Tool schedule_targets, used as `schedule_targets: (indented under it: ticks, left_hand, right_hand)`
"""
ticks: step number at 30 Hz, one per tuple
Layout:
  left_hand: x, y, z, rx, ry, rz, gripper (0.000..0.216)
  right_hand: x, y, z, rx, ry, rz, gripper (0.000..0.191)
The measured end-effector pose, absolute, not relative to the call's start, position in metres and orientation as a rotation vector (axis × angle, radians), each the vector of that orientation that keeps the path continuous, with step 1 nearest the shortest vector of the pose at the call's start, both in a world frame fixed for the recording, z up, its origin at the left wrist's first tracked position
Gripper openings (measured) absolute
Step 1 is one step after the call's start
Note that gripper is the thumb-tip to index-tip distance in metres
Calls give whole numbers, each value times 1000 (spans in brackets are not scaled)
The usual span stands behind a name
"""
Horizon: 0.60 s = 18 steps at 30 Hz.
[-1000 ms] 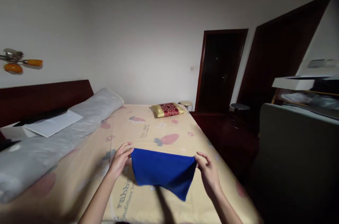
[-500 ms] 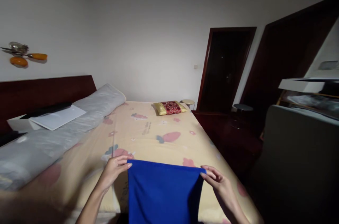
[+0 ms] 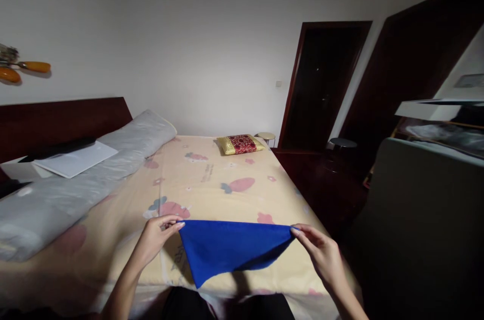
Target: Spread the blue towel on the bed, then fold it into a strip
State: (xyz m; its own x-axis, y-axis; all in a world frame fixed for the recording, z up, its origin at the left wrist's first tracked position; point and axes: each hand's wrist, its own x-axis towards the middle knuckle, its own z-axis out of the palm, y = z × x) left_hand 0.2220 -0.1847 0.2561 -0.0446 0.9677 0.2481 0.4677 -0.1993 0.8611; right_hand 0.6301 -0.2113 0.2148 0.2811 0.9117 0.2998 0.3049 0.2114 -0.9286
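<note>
Blue cloth [image 3: 230,248]: I hold it stretched in the air over the near end of the bed [image 3: 212,184], its top edge taut between my hands, the rest hanging to a point at lower left.
Left hand [image 3: 155,237]: fingertips pinched shut on the cloth's left top corner.
Right hand [image 3: 321,252]: fingertips pinched shut on the right top corner, well apart from my left.
Hidden: the cloth covers part of the printed lettering on the sheet; my forearms run off the bottom edge; something dark below the cloth is too dim to tell.
Hard to make out: the doorway [image 3: 321,83] and the furniture at right sit in deep shadow; the orange wall fitting [image 3: 22,65] is cut by the left edge.
Beyond: a red and gold cushion [image 3: 240,143] lies at the far end of the bed, a long grey bolster [image 3: 86,179] along its left side.
Change: half a second ago the cloth hung down as a full rectangle out of view; now its lower edge is drawn up into a triangle, and my hands sit a little wider.
</note>
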Motion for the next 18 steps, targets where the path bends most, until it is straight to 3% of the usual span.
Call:
schedule_targets:
  ticks: [18]
  left_hand:
    - [207, -196, 259, 1760, 1535, 1125, 29]
  right_hand:
    - [631, -218, 226, -1363, -1355, 564, 44]
